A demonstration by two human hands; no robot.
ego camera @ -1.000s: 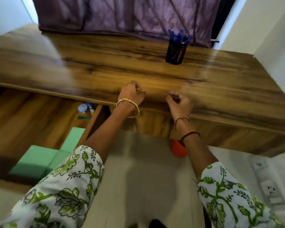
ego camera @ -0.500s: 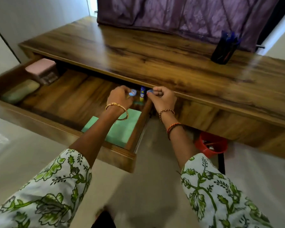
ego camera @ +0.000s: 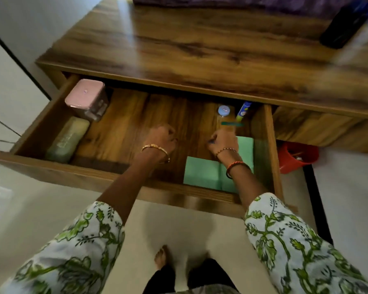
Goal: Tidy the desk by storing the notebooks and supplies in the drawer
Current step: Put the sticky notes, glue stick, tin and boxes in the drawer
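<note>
Drawer standing open, green notebooks and glue stick sitting inside. Left hand curled, apparently holding nothing; right hand pinching something small and blue. Pen holder remaining on the desk.

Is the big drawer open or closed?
Open. The drawer is pulled out from under the desk, showing green notebooks inside.

glossy wood-grain desk, wooden drawer, printed cloth sleeves
</note>
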